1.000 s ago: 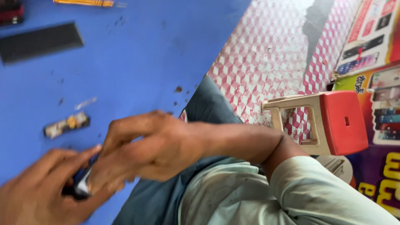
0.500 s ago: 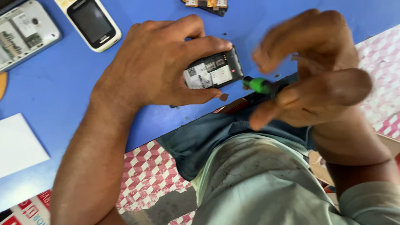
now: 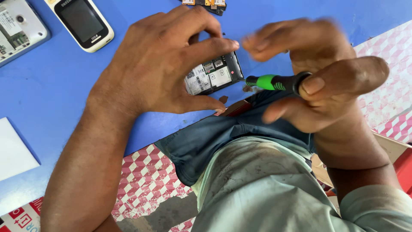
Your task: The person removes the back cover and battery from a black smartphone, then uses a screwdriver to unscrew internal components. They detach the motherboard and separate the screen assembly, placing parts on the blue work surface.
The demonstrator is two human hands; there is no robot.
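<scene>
Head view: left hand (image 3: 167, 64) clamps the opened black phone with its back cover off (image 3: 213, 75) at the near edge of the blue worktop (image 3: 64, 77), grip unchanged from half a second back. Right hand (image 3: 317, 81) pinches the green-and-black screwdriver (image 3: 274, 82); its tip now sits closer, at the phone's right edge. Looks like screw work on it. White phone (image 3: 83, 23) lies at the far left.

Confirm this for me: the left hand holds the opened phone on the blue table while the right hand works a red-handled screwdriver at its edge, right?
Not quite. The head view shows the screwdriver handle is green and black, not red. The rest holds: the left hand holds the opened phone on the blue table, the right hand works the tool.
</scene>
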